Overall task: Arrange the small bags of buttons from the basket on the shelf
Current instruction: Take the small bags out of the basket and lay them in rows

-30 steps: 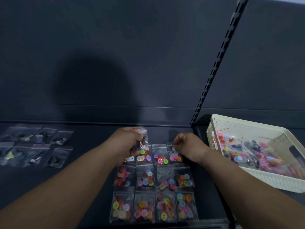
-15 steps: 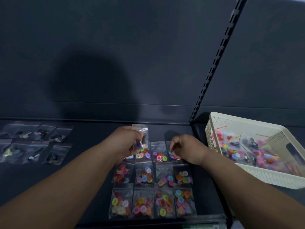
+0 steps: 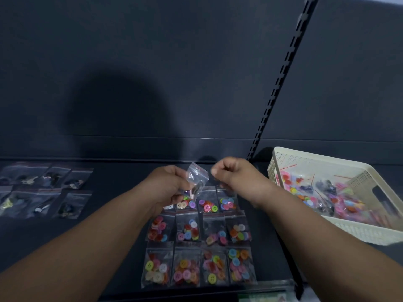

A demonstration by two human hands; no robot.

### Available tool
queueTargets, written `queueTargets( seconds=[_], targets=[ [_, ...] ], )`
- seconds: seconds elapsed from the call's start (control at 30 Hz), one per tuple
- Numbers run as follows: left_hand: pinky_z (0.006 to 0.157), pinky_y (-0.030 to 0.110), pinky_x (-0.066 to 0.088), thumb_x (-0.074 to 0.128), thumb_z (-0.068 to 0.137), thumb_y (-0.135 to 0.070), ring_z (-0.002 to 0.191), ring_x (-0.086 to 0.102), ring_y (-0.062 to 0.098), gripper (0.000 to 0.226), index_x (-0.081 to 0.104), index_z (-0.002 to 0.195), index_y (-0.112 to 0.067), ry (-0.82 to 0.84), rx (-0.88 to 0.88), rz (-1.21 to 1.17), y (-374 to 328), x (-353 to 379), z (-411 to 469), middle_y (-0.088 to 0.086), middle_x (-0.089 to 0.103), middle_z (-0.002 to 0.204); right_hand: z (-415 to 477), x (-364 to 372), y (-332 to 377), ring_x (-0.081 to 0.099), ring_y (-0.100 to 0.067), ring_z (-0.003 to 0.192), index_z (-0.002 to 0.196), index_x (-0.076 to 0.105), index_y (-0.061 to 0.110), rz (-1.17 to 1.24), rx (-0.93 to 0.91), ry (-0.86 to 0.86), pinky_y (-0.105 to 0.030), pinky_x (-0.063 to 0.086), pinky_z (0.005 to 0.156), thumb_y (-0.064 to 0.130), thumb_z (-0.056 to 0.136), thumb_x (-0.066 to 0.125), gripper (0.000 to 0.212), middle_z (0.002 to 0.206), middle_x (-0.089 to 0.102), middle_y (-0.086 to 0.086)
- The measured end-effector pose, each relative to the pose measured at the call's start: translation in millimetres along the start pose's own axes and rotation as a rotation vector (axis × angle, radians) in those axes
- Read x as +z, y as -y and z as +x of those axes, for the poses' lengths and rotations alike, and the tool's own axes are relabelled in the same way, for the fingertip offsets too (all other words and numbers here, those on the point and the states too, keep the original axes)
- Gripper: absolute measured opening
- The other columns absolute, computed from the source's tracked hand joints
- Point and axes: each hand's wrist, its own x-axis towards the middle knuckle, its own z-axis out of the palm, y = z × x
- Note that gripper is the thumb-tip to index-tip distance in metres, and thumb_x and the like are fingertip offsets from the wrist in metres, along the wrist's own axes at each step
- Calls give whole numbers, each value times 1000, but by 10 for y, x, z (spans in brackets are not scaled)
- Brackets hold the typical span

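Placing step: left hand fingers pinch a small bag; right hand fingers curl empty. Next, probably lay it by the dark bags, left.

A dark grey back panel rises behind, with a round shadow cast on it left of centre, a black slotted upright slanting up toward the right, and a blurred green label at the bottom edge.

Dark grey matte back panel behind dark flat shelf deck. Black slotted metal upright slants across panel, right of centre. Rounded shadow on panel, left of centre. Lighting dim.
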Motion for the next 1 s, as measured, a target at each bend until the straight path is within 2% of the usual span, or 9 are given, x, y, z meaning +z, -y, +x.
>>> queueTargets(
  seconds=[0.1,0.23,0.33,0.5,0.67,1.0],
  targets=[
    [55,22,50,62,83,7,63,58,13,21,54,79,-12,27,9,-58,-33,26,-21,7,62,76,16,96,140,59,-8,68,93,62,21,153,138,115,-21,45,60,26,88,65,8,81,65,5],
    [63,27,58,59,85,9,75,62,19,18,54,81,-9,30,37,-189,-56,3,-32,11,63,87,42,205,167,61,-10,66,95,57,20,338,248,194,-25,48,67,15,83,71,18,79,67,4],
    [61,27,59,58,85,10,74,63,19,18,54,81,-8,42,35,-223,-56,-43,-46,11,64,87,69,263,178,61,-10,64,87,58,19,339,256,189,-24,49,65,7,83,69,17,73,67,3],
    [62,27,57,60,87,1,73,66,19,10,59,87,-10,10,18,-112,-27,-191,-75,10,66,86,137,401,239,59,-5,55,76,57,19,332,229,148,-22,48,60,4,84,67,20,65,65,5],
    [52,23,52,61,86,1,56,59,15,14,58,78,-10,-72,58,-62,66,-436,-164,7,61,65,199,634,362,57,-8,52,74,57,17,353,236,191,-21,50,56,5,88,63,19,64,62,-1],
    [52,24,48,60,89,-7,57,59,15,17,56,74,-16,-287,86,-96,347,-1288,-510,7,65,71,223,1569,714,56,-7,44,73,54,17,287,199,304,-19,44,44,8,90,59,20,56,60,-1]
  ],
)
